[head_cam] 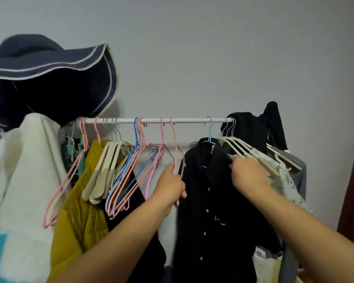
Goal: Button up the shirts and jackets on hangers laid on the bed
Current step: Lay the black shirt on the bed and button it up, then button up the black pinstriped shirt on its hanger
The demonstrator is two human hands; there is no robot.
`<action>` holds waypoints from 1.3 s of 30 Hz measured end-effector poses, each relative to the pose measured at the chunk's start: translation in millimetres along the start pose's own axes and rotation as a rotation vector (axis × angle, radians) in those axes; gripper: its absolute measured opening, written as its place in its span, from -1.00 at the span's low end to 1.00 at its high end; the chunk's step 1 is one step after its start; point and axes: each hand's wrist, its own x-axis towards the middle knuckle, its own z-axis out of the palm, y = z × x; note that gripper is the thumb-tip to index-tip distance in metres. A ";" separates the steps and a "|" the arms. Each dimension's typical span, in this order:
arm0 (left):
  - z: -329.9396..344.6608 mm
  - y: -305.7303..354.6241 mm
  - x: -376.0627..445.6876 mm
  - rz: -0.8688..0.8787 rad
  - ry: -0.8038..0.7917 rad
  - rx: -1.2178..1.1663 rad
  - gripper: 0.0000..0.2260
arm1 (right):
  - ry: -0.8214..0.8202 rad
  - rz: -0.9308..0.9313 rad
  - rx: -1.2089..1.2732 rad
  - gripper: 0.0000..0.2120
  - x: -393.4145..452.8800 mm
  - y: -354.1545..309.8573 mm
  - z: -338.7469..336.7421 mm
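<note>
1. Black shirt point(208, 201) hangs from a light blue hanger point(209, 135) on the white rail point(151, 120), between the person's two hands, with its white buttons running down the front placket.
2. Left hand point(171, 185) is just beside the shirt's left shoulder edge; its fingers are curled round the lower wire of a peach-pink hanger point(175, 144) that hangs bare from the rail.
3. Right hand point(247, 174) is at the shirt's other shoulder, by the collar; its fingers point(233, 160) curl over and hook into the dark cloth there, though the exact hold is hidden behind the knuckles.
4. Cream hangers point(245, 150) fan out just above and behind the right hand, touching its back, and carry pale printed garments point(286, 180) that drape to the right of the shirt.
5. To the left on the rail hang a cluster of bare pink and blue wire hangers point(131, 170), a set of beige hangers point(102, 174) and a mustard-yellow garment point(78, 211).
6. Farther left, a white fleecy garment point(25, 170) hangs under a navy wide-brimmed hat point(49, 78) with a pale trim.
7. Dark garments point(251, 131) bunch at the rail's right end against the grey wall point(213, 48).
</note>
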 end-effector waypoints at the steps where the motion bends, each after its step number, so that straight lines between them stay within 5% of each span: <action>1: 3.9 3.1 -2.4 -0.002 -0.005 -0.029 -0.44 | 0.087 -0.041 -0.062 -0.77 -5.0 -6.8 -3.4; 4: 16.5 12.3 -10.0 0.005 -0.038 -0.039 -0.62 | 0.286 -0.205 0.165 -0.68 -26.7 -44.1 -12.6; 6: 22.1 16.0 -11.5 0.022 -0.085 0.016 -0.69 | -0.087 -0.068 0.734 -0.58 -32.3 -73.3 -19.1; 8: 19.9 19.2 -16.2 0.016 -0.128 0.085 -0.68 | -0.609 0.283 1.293 -0.60 -33.2 -94.3 -19.4; 10: 10.8 19.7 -20.9 -0.006 -0.184 0.104 -0.70 | -0.818 0.427 1.536 -0.73 -31.0 -104.0 -8.0; 12: -6.5 21.2 -32.1 0.017 -0.264 0.130 -0.79 | -0.740 0.453 1.572 -0.88 -28.6 -112.1 3.6; 14: -27.4 29.4 -44.0 0.092 -0.318 0.213 -0.76 | -0.650 0.469 1.533 -0.80 -29.1 -121.7 1.8; 17: -58.3 34.1 -35.1 0.290 -0.155 0.535 -0.67 | -0.568 0.388 1.422 -0.74 -27.4 -126.8 -8.8; 20: -74.0 23.6 -2.1 0.277 -0.083 0.706 -0.59 | -0.422 0.353 1.356 -0.73 -25.4 -122.3 -27.6; 24: -47.8 5.4 15.3 0.296 -0.070 0.492 -0.57 | -0.336 0.374 1.350 -0.68 -47.4 -102.9 -34.2; 28: -2.0 -11.0 -19.3 0.671 0.245 0.409 -0.59 | -0.369 0.424 1.344 -0.66 -108.1 -55.1 -16.4; 32: 43.8 -24.4 -55.6 0.678 -0.187 0.144 -0.68 | -0.396 0.540 1.363 -0.72 -199.9 11.2 -20.1; 39: 99.1 -74.3 -149.2 0.597 -0.736 0.131 -0.71 | -0.304 0.883 1.459 -0.71 -408.8 62.4 -104.0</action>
